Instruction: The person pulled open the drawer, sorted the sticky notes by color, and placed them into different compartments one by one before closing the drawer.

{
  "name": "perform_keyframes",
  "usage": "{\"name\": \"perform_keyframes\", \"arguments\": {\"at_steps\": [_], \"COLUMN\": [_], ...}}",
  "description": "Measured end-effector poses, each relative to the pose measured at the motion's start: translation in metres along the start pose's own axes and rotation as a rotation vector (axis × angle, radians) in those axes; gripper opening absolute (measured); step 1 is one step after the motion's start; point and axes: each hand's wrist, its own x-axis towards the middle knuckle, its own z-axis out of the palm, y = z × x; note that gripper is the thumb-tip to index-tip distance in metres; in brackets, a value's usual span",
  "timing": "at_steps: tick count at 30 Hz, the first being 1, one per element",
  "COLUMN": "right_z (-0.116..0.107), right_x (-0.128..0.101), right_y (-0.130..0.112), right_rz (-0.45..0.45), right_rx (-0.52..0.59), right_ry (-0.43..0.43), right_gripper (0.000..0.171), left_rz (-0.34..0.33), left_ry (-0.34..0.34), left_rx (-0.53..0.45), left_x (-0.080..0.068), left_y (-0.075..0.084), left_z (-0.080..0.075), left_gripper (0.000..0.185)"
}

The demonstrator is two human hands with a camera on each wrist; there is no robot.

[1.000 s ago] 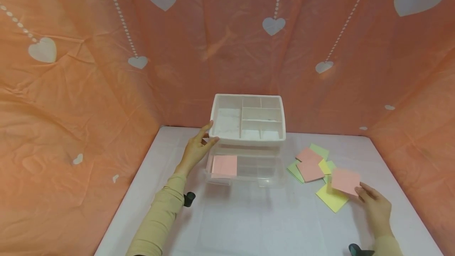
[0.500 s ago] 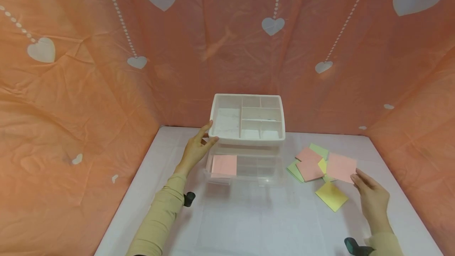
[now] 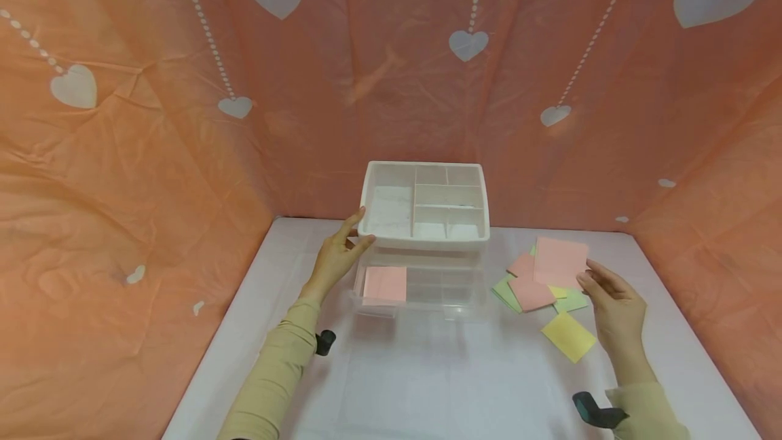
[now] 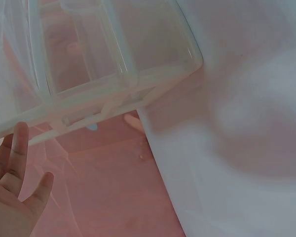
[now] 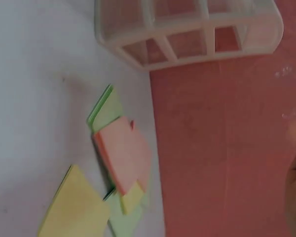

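Sorting is judged to be in hand: a square pink paper note (image 3: pixel 560 262) is pinched in the right hand (image 3: pixel 613 307) over the scattered coloured notes (image 3: pixel 537 287), while the white divided plastic tray (image 3: pixel 425 206) is held raised by the left hand (image 3: pixel 334 260), fingers curled on its rim, above the clear plastic box (image 3: pixel 421 287) on the white surface (image 3: pixel 440 372), so a carry leftward into the box beside the pink note already inside (image 3: pixel 385 284) would be called for next.

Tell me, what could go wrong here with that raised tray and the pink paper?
The white compartmented plastic tray is lifted only at its left edge by the left hand, so it might tilt or slip. The pink square paper note is pinched by one edge in the right hand and could bend or catch on the clear plastic box.
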Motion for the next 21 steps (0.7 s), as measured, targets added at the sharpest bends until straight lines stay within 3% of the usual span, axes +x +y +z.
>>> {"name": "perform_keyframes", "arguments": {"at_steps": [6,12,16,21], "right_z": [0.026,0.05,0.068,0.086], "right_x": [0.001,-0.001,-0.004,-0.009], "right_y": [-0.001,0.005,0.009,0.018], "right_rz": [-0.021,-0.028,-0.015,0.012], "right_rx": [0.057,0.038,-0.004,-0.138], "right_ry": [-0.072,-0.145,-0.175,-0.203], "right_gripper": [0.031,0.027,0.026,0.023], "left_rz": [-0.013,-0.014,-0.011,-0.005], "left_ry": [0.003,0.004,0.005,0.005], "left_rx": [0.001,-0.003,-0.005,-0.008], "left_x": [0.0,0.001,0.001,0.0], "left_y": [0.0,-0.002,-0.002,-0.003], "left_z": [0.0,0.001,0.001,0.001], "left_gripper": [0.062,0.062,0.061,0.061]}}
